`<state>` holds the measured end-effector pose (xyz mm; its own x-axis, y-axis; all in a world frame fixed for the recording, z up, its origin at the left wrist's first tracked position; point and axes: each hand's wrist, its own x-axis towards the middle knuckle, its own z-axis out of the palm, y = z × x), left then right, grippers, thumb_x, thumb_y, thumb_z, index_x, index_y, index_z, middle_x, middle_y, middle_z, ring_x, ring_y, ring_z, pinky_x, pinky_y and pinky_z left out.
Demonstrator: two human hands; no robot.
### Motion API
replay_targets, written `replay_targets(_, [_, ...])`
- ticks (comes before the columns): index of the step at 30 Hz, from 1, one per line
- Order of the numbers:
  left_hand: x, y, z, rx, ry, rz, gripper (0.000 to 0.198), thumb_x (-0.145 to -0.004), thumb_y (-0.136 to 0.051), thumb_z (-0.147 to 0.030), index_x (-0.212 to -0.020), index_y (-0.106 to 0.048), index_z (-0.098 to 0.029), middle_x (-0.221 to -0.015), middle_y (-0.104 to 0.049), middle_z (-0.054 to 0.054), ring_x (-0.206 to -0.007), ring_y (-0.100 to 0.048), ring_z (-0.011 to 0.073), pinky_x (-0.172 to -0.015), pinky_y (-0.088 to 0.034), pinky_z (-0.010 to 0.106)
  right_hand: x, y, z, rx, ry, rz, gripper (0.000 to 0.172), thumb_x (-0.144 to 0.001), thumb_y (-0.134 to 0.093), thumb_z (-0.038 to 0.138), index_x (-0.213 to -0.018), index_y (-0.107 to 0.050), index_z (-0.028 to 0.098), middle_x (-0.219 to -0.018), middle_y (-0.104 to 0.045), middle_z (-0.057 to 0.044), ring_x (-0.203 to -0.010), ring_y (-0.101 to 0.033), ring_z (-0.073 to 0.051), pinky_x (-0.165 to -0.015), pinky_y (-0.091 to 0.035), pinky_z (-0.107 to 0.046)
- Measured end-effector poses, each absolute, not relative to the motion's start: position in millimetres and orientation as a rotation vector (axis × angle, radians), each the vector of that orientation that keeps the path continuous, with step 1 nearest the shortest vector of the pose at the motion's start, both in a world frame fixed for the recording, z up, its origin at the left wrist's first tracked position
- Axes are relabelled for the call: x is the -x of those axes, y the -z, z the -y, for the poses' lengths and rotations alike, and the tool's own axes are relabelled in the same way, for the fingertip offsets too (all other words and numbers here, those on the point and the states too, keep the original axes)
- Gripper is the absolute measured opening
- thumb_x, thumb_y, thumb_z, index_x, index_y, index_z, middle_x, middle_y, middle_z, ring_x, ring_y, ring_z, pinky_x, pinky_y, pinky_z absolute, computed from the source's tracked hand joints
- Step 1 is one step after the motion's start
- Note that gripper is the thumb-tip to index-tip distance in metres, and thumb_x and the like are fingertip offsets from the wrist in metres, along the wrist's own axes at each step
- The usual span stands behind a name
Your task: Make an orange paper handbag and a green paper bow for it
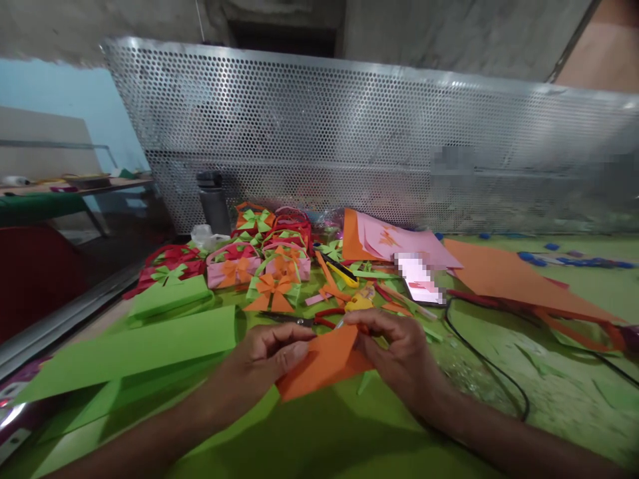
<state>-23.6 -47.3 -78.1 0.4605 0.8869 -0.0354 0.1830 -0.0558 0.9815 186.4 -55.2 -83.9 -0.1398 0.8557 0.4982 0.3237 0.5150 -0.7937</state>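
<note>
Both my hands hold a folded piece of orange paper (324, 362) low over the green table (549, 392). My left hand (267, 356) pinches its left edge with thumb and fingers closed. My right hand (399, 349) grips its upper right edge, fingers curled. Red-handled scissors (304, 320) lie just beyond my hands. An orange and green paper bow (272, 289) sits behind the scissors.
Green paper sheets (150, 346) lie at the left. Several pink and red paper baskets with bows (259, 256) stand behind. Orange and pink sheets (499, 273) lie at the right, crossed by a black cable (492, 366). A dark bottle (214, 203) stands before a perforated metal panel (349, 133).
</note>
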Motion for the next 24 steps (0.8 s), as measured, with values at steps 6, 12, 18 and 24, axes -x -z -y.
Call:
replay_targets(6, [30.9,95.8,38.2,-1.322,-0.776,-0.562,0.065,-0.057,-0.075,-0.045,-0.117,-0.056,-0.029,-0.125,-0.056,0.007,-0.113,-0.052,0.0275,-0.091,-0.044,0.037,-184.9,86.4,41.6,1.104,-1.017,1.385,0.017,-0.07,-0.062,0.031,-0.067,-0.064,0.014,-0.058,-0.062,-0.001,-0.051,-0.053,-0.011,-0.046,-0.038,-0.02])
replay_targets(12, [18.3,99.5,40.9,-1.192,-0.866,-0.902,0.037,-0.068,-0.07,-0.034,-0.102,-0.064,-0.023,-0.108,-0.067,0.005,-0.094,-0.063,0.0212,-0.083,-0.05,0.033,-184.2,94.5,39.4,1.079,-1.174,1.321,0.031,-0.067,-0.067,0.043,-0.07,-0.065,0.012,-0.058,-0.061,-0.001,-0.049,-0.051,-0.01,-0.046,-0.039,-0.021])
replay_targets(18, [12.4,103.7,39.1,-1.078,-0.965,-0.916,0.019,-0.071,-0.068,-0.033,-0.084,-0.067,-0.02,-0.081,-0.071,0.001,-0.076,-0.066,0.0183,-0.075,-0.053,0.031,-191.1,88.3,34.9,1.033,-0.981,1.475,0.032,-0.082,-0.049,0.044,-0.084,-0.061,0.014,-0.068,-0.064,-0.003,-0.059,-0.06,-0.013,-0.053,-0.047,-0.024])
replay_targets(24, [29.0,90.7,24.3,-1.097,-1.059,-1.026,0.021,-0.07,-0.068,-0.031,-0.087,-0.066,-0.018,-0.077,-0.071,0.002,-0.068,-0.066,0.0187,-0.067,-0.054,0.031,-223.0,78.7,0.1,1.402,-0.316,1.817,0.031,-0.089,-0.035,0.034,-0.104,-0.053,0.013,-0.08,-0.066,-0.009,-0.068,-0.064,-0.017,-0.06,-0.049,-0.029])
